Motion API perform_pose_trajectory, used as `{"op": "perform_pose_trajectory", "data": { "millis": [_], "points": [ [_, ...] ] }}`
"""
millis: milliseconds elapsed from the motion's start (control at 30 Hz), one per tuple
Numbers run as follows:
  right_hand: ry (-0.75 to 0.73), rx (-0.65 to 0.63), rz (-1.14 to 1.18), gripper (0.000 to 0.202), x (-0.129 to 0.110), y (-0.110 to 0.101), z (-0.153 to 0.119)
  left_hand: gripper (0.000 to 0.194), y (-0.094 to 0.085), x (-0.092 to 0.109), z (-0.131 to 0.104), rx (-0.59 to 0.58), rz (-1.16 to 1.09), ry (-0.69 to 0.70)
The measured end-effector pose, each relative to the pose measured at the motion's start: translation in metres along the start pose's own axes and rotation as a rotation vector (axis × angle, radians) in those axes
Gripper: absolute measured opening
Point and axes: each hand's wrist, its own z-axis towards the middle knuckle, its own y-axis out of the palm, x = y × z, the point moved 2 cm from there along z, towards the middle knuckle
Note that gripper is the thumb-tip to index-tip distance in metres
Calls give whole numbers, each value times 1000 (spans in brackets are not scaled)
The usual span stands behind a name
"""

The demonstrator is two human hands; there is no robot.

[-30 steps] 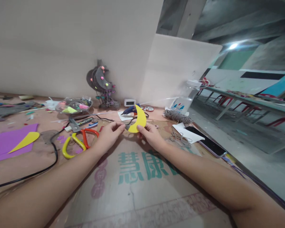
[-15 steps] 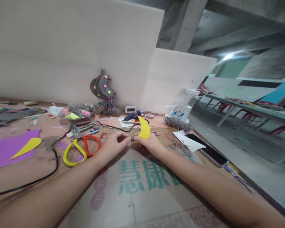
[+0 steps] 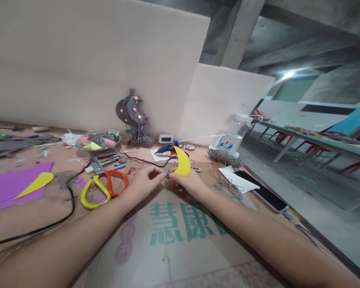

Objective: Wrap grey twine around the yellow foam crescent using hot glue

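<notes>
My right hand (image 3: pixel 192 185) pinches a yellow crescent moon (image 3: pixel 183 162) cut from thin sheet, its upper tip pointing up and left. Thumb and forefinger of my left hand (image 3: pixel 147 182) close on a small grey bit (image 3: pixel 167 175) at the crescent's lower end. It looks like grey cord, though its exact form is too small to tell. Both hands meet just above the printed cardboard (image 3: pixel 168 256). To the left of my left hand lie scissors (image 3: pixel 96 193) with one yellow and one red handle loop. Loose grey cord (image 3: pixel 228 187) lies right of my right hand.
Behind the hands, a blue glue gun (image 3: pixel 168 148) rests by white paper, its black cable running left. Purple sheets (image 3: pixel 15 184), a bowl of trinkets (image 3: pixel 98 143) and a decorated grey moon ornament (image 3: pixel 133 116) stand leftward. A phone (image 3: pixel 264 192) and water bottle (image 3: pixel 232 136) are right.
The hands and the crescent keep nearly the same pose. The whole view has shifted slightly as the head moved.
</notes>
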Motion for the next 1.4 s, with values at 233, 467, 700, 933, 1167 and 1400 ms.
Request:
{"op": "perform_pose_trajectory", "data": {
  "millis": [233, 467, 700, 933, 1167, 1400],
  "points": [
    [12, -30, -15, 35, 2, -3, 0, 24, 0, -5, 3, -5, -31, -22],
    [-61, -15, 100, 36, 1, -4, 2, 27, -3, -6, 4, 36, -87, -37],
    [-22, 98, 166, 34, 5, -9, 3, 36, -3, -11, 6, 36, -145, -17],
    [-12, 75, 143, 33, 4, -8, 3, 37, -1, -9, 3, 16, -129, -9],
    [2, 15, 139, 34, 3, -6, 2, 28, -2, -4, 1, 6, -78, -22],
    [-3, -35, 87, 33, 1, -4, 0, 28, -4, -3, 3, 35, -74, -34]
  ]
}}
